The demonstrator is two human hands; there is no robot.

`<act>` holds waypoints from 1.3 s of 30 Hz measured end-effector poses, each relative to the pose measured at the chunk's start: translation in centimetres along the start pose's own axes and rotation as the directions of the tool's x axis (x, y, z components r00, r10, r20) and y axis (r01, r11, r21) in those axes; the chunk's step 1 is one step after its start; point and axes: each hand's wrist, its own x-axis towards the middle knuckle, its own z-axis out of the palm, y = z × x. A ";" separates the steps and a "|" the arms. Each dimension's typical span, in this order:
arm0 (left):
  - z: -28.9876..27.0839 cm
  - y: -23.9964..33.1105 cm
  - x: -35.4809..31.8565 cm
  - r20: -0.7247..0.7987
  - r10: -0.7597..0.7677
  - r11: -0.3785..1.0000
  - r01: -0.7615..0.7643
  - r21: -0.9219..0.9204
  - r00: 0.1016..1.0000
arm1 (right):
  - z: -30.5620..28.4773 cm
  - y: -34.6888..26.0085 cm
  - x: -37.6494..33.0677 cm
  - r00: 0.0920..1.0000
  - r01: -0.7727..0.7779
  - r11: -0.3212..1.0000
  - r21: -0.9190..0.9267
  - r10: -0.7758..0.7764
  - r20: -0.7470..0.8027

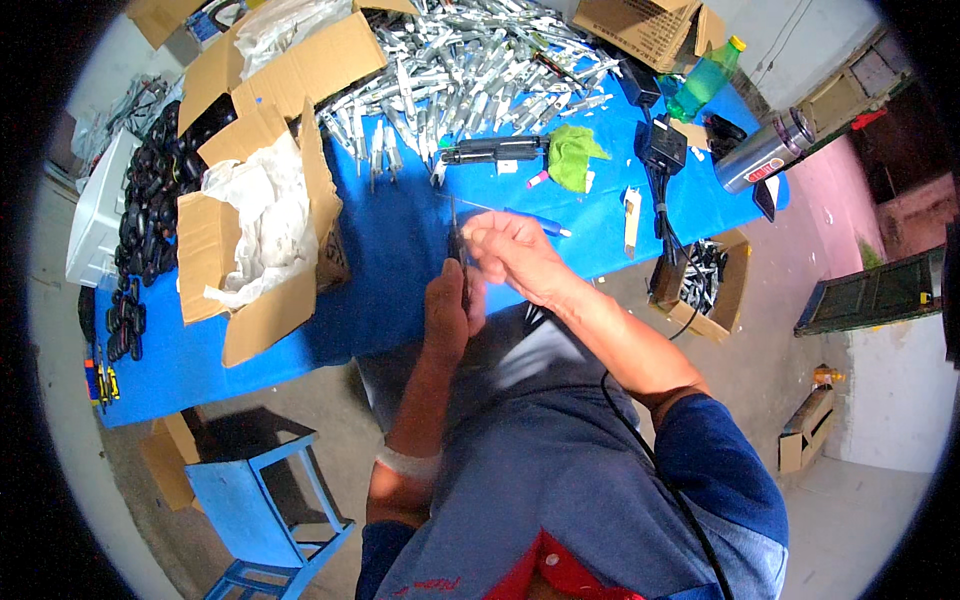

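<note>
Over the near edge of the blue-covered table (395,245), my left hand (450,305) is closed around a slim, dark, upright object (457,240), its kind unclear. My right hand (518,255) meets it from the right with thumb and fingers pinched together beside its upper part. Whatever those fingers hold is blurred; a thin, light line runs close by their tips. Just beyond lie a long black piece (490,150), a green cloth (572,158) and a blue pen-like stick (540,222). Farther back spreads a big heap of slim silver-and-grey pieces (470,75).
An open cardboard box (205,240) with white wrapping stands left, beside black oval pieces (155,190). On the right are a black power adapter (663,145) with cable, a green bottle (705,82) and a steel flask (765,150). A blue chair (245,500) stands lower left.
</note>
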 end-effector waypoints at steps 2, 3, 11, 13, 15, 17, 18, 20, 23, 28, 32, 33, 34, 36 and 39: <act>-0.2 -0.4 0.2 0.019 0.047 0.998 -0.048 0.036 0.999 | -0.3 0.2 0.1 1.000 0.024 0.996 -0.091 -0.023 0.012; -0.2 -0.4 0.1 0.012 0.047 0.998 -0.048 0.039 0.999 | -0.4 0.3 0.0 0.999 0.037 0.990 -0.136 -0.035 0.019; 0.2 -0.1 -0.2 0.032 0.099 0.988 -0.102 0.119 0.995 | 0.2 0.3 -0.5 0.996 0.085 0.984 -0.159 -0.088 -0.011; 0.3 0.0 -0.3 0.019 0.082 0.990 -0.083 0.114 0.996 | 0.4 0.1 -0.6 0.995 0.096 0.975 -0.200 -0.102 -0.022; 0.4 0.0 -0.3 0.004 0.067 0.992 -0.067 0.105 0.998 | 0.8 -0.2 -0.7 0.992 0.101 0.957 -0.271 -0.118 -0.046; 0.5 -0.1 -0.3 -0.014 0.052 0.994 -0.050 0.097 0.999 | 0.9 -0.1 -0.7 0.987 0.107 0.936 -0.336 -0.140 -0.076; 0.4 -0.2 -0.2 -0.012 0.053 0.994 -0.052 0.096 0.999 | 0.9 -0.1 -0.6 0.984 0.108 0.924 -0.367 -0.152 -0.091; 0.3 -0.3 -0.2 -0.010 0.053 0.994 -0.052 0.096 0.999 | 1.3 -0.3 -0.7 0.982 0.100 0.888 -0.448 -0.161 -0.101; 0.5 0.1 -0.3 -0.026 0.034 0.994 -0.031 0.103 0.999 | 1.3 -0.5 -0.8 0.982 0.110 0.858 -0.501 -0.171 -0.077; 0.4 0.0 -0.3 -0.005 0.035 0.993 -0.034 0.111 0.999 | 0.3 -0.3 -0.2 0.961 0.210 0.705 -0.677 -0.277 0.009; 0.4 0.0 -0.2 -0.012 0.014 0.990 -0.012 0.139 1.000 | 0.5 -1.7 -0.1 0.940 0.259 0.447 -0.856 -0.321 0.116; 0.4 -0.1 -0.1 -0.002 0.012 0.992 -0.011 0.129 1.000 | 0.4 -1.9 0.0 0.928 0.284 0.381 -0.880 -0.341 0.152; 0.3 -0.2 0.0 0.006 0.010 0.993 -0.011 0.119 1.000 | 0.6 -2.1 0.0 0.921 0.301 0.369 -0.879 -0.352 0.167; 0.1 -0.2 0.0 0.009 -0.006 0.996 0.006 0.087 1.000 | 0.9 -2.4 0.1 0.906 0.335 0.344 -0.877 -0.375 0.199; 0.0 0.0 0.1 0.010 -0.048 0.999 0.048 0.024 0.999 | 1.4 -2.6 0.4 0.888 0.375 0.352 -0.858 -0.401 0.224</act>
